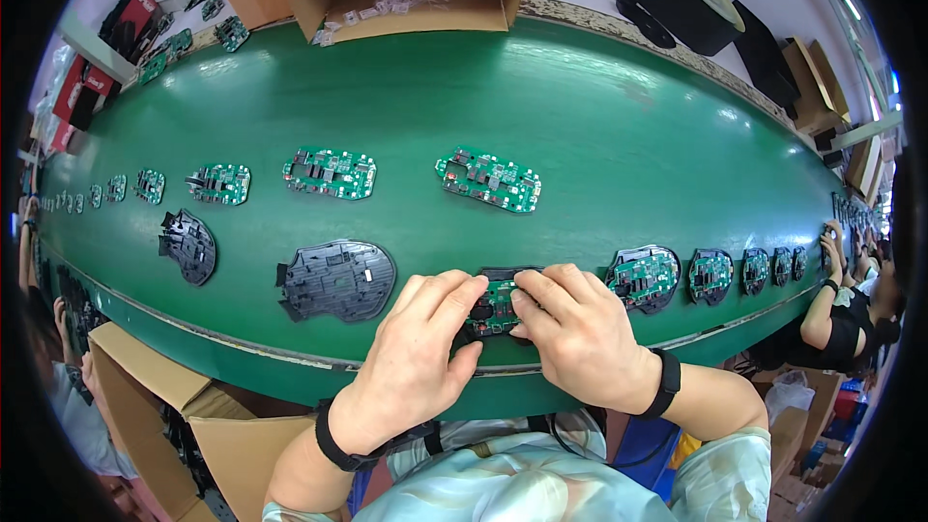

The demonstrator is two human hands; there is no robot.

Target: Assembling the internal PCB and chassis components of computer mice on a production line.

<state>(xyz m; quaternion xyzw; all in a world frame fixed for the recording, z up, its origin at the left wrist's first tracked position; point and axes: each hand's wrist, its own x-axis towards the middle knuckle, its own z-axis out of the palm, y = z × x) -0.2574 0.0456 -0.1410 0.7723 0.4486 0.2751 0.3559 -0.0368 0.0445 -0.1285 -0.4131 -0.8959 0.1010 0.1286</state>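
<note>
Near the front edge of the green bench, a green circuit board (497,307) sits over a black plastic base, mostly covered by my fingers. My left hand (411,348) is closed at its left edge, fingertips on the board and thumb hanging lower. From the other side my right hand (585,333) grips the right edge with bent fingers. Left of my hands lies a bare black mouse-shaped base (338,280), and a smaller-looking one (189,247) is farther left. To the right, another base carries a circuit board (645,277). Whether the held board is fully seated is hidden.
Loose circuit boards (331,172) form a row across the green bench (599,116), one (490,180) just beyond my hands. Several boarded bases (711,275) continue rightward. A cardboard box (406,19) of small clear pieces stands behind. Another open carton (164,367) is lower left; other people work at both sides.
</note>
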